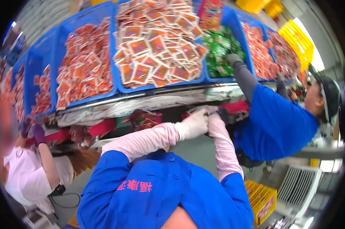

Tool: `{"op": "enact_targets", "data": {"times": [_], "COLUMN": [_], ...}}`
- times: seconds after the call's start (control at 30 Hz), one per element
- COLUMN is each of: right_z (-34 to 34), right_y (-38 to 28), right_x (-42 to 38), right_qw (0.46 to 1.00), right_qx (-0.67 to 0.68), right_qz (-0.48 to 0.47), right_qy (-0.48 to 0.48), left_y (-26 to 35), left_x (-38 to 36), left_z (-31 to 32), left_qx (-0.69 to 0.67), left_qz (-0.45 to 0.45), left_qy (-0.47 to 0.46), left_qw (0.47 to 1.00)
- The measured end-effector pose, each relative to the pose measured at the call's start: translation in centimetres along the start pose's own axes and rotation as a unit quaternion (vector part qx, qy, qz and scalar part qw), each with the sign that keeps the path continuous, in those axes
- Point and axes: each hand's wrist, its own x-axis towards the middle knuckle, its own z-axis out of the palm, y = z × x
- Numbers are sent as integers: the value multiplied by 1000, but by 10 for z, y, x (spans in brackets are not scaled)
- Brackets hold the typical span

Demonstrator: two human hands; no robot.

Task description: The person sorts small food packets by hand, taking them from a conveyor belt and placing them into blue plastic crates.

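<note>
My left hand point(194, 124), in a white glove, reaches in front of my chest with its fingers bent around the edge of a clear plastic piece point(203, 110). Close against it is my right hand point(215, 112), mostly hidden at the end of the pink sleeve. Both hands are at the near edge of the conveyor, below a blue bin point(121, 87) heaped with orange and white packets point(153, 45). To the side of my hands, a bag of red packets point(144, 119) sits in a pink holder.
At the right a co-worker in blue point(275, 122) reaches a gloved hand into a bin of green packets point(222, 45). Another person in a white shirt point(35, 171) works at the left with purple gloves. A yellow crate point(262, 200) stands behind at the lower right.
</note>
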Motion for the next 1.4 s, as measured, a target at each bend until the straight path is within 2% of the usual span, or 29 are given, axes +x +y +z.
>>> {"op": "enact_targets", "data": {"times": [0.03,0.1,0.13,0.2,0.23,0.27,0.3,0.33,0.37,0.4,0.43,0.47,0.53,0.67,0.73,0.8,0.87,0.9,0.97,1.0,1.07,1.13,1.2,1.23,1.27,1.3,1.33,1.37,1.4], "right_z": [2,20,13,-36,-55,-58,-68,-183,-209,-228,-234,-240,-237,-205,-185,-196,-206,-210,-221,-223,-191,-205,-210,-223,-216,-235,-219,-214,-232], "right_y": [-22,-61,-79,-124,-136,-115,-128,-175,-178,-193,-214,-239,-290,-349,-352,-346,-329,-320,-326,-333,-341,-339,-313,-291,-266,-234,-202,-164,-136], "right_x": [-3,-49,-53,9,24,11,14,-43,-46,-50,-40,-29,-4,35,46,38,40,37,22,19,45,36,26,13,9,-21,-22,-43,-82], "right_qw": [1000,997,994,988,985,982,979,977,955,940,941,940,931,955,966,966,961,953,948,941,957,967,903,886,796,755,621,612,564], "right_qx": [-8,-25,-37,-53,-61,-73,-83,11,144,179,190,200,172,37,18,42,189,182,183,182,101,170,352,407,536,610,752,735,749], "right_qz": [-24,-64,-87,-126,-138,-147,-152,-175,-227,-291,-280,-269,-257,-177,-163,-170,-139,-158,-174,-198,-217,-147,-144,-114,-129,-84,-86,-54,-50], "right_qy": [-15,-40,-50,-70,-85,-98,-111,-120,-123,-22,19,61,192,234,200,189,148,186,195,208,164,119,202,191,250,226,207,288,343], "left_y": [5,8,2,-15,-28,-46,-65,-92,-122,-156,-192,-226,-281,-329,-339,-346,-337,-337,-319,-328,-299,-258,-224,-194,-176,-157,-136,-108,-80], "left_x": [-15,-41,-55,-92,-103,-116,-132,-158,-187,-214,-247,-275,-318,-356,-358,-367,-367,-365,-339,-344,-296,-240,-203,-172,-155,-138,-118,-87,-52], "left_z": [-5,-17,-24,-39,-64,-95,-134,-145,-156,-172,-168,-166,-163,-138,-125,-116,-123,-133,-157,-136,-152,-170,-161,-164,-157,-146,-135,-129,-121], "left_qx": [9,49,59,-27,-85,-83,-58,-49,7,3,52,102,242,252,250,221,122,71,-22,2,-192,-314,-436,-478,-506,-498,-487,-531,-573], "left_qz": [-20,25,4,-97,-114,-141,-224,-303,-357,-463,-483,-531,-588,-625,-634,-633,-659,-658,-643,-559,-548,-552,-482,-462,-450,-455,-459,-427,-396], "left_qy": [-6,-76,-80,4,66,109,57,141,205,127,180,186,107,-97,-155,-120,50,102,206,314,342,328,401,448,446,402,358,357,356], "left_qw": [1000,996,995,995,988,981,971,941,911,877,855,821,764,732,715,732,740,743,737,767,739,699,646,598,586,620,651,639,623]}}
